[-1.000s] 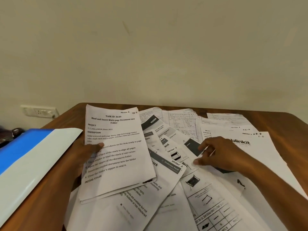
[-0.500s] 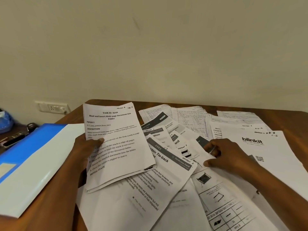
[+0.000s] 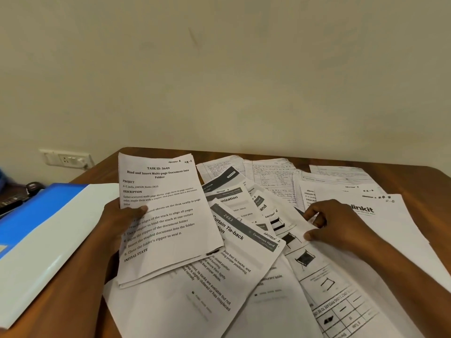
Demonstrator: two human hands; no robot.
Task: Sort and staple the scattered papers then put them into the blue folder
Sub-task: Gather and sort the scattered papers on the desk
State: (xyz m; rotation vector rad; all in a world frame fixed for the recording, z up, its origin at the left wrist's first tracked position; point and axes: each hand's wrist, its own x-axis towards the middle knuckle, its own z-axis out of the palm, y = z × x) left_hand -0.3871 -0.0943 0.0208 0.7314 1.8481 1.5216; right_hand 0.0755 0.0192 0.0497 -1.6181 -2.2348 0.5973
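Left grip [image 3: 117, 220] clenched on the thin Task ID stack [image 3: 161, 215], thumb on top, raised a little higher off the counter [image 3: 415, 181] than a second ago. Right grip [image 3: 341, 223] pinched a limp diagram sheet [image 3: 305, 254] right of that stack, barely shifted: sorting likely unfinished. Glossy blue folder [image 3: 36, 215] lay left of the stack.

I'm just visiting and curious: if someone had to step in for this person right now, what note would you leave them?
Left hand: holds a small stack of sheets, the "Task ID 3649" page on top, thumb across it.
Right hand: fingers curled on a sheet in the scattered papers, seemingly picking it out.
Blue folder: on the table, left of the stack.
Done: a few pages gathered.
Left: collect and order the remaining sheets, staple, put them in the folder. No stapler is in view.
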